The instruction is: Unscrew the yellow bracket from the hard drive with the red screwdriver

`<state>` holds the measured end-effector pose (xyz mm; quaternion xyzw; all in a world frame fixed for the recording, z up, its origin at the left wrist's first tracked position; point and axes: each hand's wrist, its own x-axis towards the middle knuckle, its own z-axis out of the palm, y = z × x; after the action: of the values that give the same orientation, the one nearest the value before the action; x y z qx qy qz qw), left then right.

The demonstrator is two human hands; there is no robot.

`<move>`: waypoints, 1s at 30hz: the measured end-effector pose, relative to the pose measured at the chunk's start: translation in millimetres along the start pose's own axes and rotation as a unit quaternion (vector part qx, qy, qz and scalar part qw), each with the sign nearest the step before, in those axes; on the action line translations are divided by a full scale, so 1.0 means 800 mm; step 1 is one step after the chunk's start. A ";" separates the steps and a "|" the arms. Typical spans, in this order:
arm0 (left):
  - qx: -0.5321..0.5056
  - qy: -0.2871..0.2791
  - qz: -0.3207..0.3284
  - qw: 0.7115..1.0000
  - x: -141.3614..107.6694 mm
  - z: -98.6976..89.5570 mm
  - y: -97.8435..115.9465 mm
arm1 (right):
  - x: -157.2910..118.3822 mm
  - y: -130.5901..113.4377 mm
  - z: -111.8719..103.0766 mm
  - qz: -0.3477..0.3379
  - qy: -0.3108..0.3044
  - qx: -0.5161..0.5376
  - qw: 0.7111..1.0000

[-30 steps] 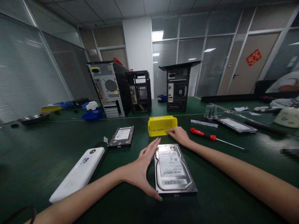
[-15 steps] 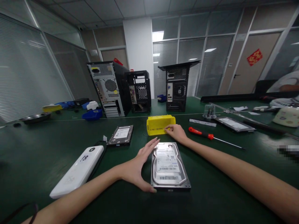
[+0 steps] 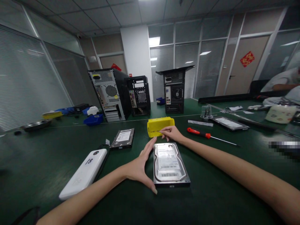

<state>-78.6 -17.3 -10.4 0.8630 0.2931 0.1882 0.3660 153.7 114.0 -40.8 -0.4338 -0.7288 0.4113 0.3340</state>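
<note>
A silver hard drive [image 3: 171, 164] lies flat on the green table, its label facing up. My left hand [image 3: 139, 165] is at its left side, thumb and fingers spread wide, with the thumb by the near corner and the fingertips by the far one. Whether it touches the drive I cannot tell. Just beyond the drive, my right hand [image 3: 172, 133] is at the front of a small yellow bin [image 3: 154, 126]. Its thumb and forefinger are pinched together; anything between them is too small to make out.
A red-and-black screwdriver [image 3: 199, 132] lies right of the bin. A second hard drive [image 3: 123, 138] and a white power bank [image 3: 85, 173] lie to the left, another drive [image 3: 231, 122] at right. Computer cases [image 3: 174, 90] stand behind. A person [image 3: 281, 81] sits far right.
My right hand has moved slightly left along the front of the yellow bin, fingers still pinched. My left hand stays spread beside the hard drive. The camera view has shifted a little.
</note>
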 end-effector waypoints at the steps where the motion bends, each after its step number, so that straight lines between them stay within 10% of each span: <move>1: 0.025 -0.008 -0.004 1.000 -0.001 0.000 0.003 | 0.001 -0.001 0.004 -0.002 -0.011 0.013 1.000; 21: -0.040 0.029 -0.033 0.998 -0.003 0.000 -0.002 | -0.023 -0.020 0.024 -0.007 -0.096 0.149 0.984; 30: -0.188 0.224 -0.119 0.949 0.017 0.015 -0.016 | -0.034 -0.056 0.023 0.025 -0.122 0.116 0.985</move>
<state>-66.7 -7.7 -26.0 0.6727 0.4278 0.3833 0.4664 133.4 70.5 -12.3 -0.3567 -0.7001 0.5515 0.2802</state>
